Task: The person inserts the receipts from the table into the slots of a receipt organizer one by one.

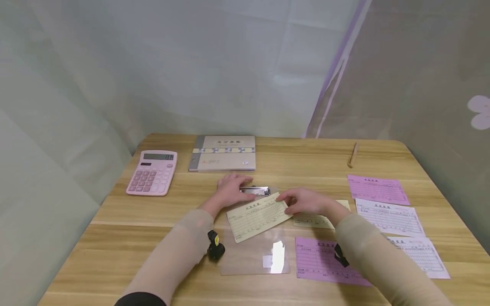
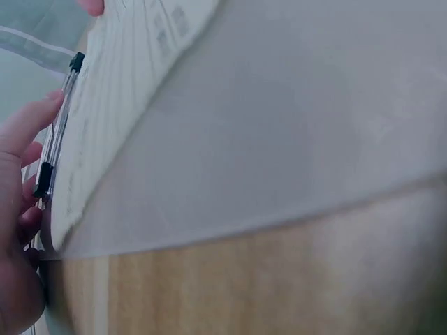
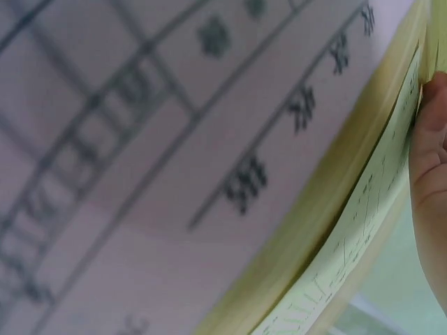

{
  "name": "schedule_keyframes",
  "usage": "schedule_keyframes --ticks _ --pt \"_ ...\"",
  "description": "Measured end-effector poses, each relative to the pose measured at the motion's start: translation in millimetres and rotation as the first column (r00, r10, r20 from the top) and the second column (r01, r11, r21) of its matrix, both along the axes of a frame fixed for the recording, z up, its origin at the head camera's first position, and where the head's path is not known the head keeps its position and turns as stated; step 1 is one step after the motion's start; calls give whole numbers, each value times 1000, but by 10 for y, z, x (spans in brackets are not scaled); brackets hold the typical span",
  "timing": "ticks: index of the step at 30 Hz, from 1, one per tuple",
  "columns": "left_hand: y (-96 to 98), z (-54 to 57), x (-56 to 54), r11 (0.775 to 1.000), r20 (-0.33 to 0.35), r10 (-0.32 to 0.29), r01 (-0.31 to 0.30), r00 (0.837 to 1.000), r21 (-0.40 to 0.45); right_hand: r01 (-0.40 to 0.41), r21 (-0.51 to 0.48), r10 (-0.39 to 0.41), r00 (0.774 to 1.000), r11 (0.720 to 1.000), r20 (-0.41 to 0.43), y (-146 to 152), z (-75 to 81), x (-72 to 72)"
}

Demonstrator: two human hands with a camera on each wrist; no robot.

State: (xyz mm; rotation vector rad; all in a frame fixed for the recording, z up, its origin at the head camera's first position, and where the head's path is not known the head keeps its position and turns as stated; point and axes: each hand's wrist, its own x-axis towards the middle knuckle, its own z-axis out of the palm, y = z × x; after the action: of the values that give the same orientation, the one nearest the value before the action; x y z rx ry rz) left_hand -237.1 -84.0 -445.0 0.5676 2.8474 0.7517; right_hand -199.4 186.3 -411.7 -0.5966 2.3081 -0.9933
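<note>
A clear clipboard (image 1: 254,259) lies on the wooden table with its metal clip (image 1: 255,191) at the far end. My left hand (image 1: 231,190) grips that clip; in the left wrist view the thumb presses on the clip (image 2: 59,129) and the other fingers curl behind it. A pale yellow printed form (image 1: 257,217) lies tilted over the upper part of the clipboard, its top edge near the clip. The right hand (image 1: 306,201) pinches this form by its right edge. Another yellow form (image 1: 314,220) lies partly hidden beneath the right forearm.
Right of the clipboard lie a pink form (image 1: 317,259), another pink form (image 1: 379,189) and two white forms (image 1: 390,217), partly under the right sleeve. A pen (image 1: 353,154) sits farther back. Behind the left hand are a booklet (image 1: 226,157) and a pink calculator (image 1: 152,173).
</note>
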Motion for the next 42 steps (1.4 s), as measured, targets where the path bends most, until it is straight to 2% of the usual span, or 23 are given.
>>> schedule_keyframes --ticks 5,9,14,16,23,25,33,42 --pt "28 -11 -17 1000 16 -24 24 1000 7 14 -25 -13 1000 1000 24 -39 -24 11" --pt "43 -3 -23 1000 18 -31 31 999 -3 28 -9 -28 999 1000 31 -54 -28 12" --pt "56 10 -50 999 35 -36 36 999 -6 36 35 -35 999 999 -35 -70 -30 14" --pt "57 17 -53 999 45 -33 33 998 -3 41 39 -39 997 998 -63 -94 -30 19" --pt "70 28 -42 1000 62 0 0 998 -6 91 -28 -92 996 995 -20 -213 -37 60" --pt "76 31 -43 1000 62 7 -7 998 2 98 -30 -99 995 995 -30 -244 -41 69" --pt "77 -8 -49 1000 23 16 -17 1000 24 156 -26 -157 987 987 -38 -355 -71 87" --pt "64 -32 -15 999 -51 -24 26 998 45 174 2 -174 983 985 -55 -371 -99 103"
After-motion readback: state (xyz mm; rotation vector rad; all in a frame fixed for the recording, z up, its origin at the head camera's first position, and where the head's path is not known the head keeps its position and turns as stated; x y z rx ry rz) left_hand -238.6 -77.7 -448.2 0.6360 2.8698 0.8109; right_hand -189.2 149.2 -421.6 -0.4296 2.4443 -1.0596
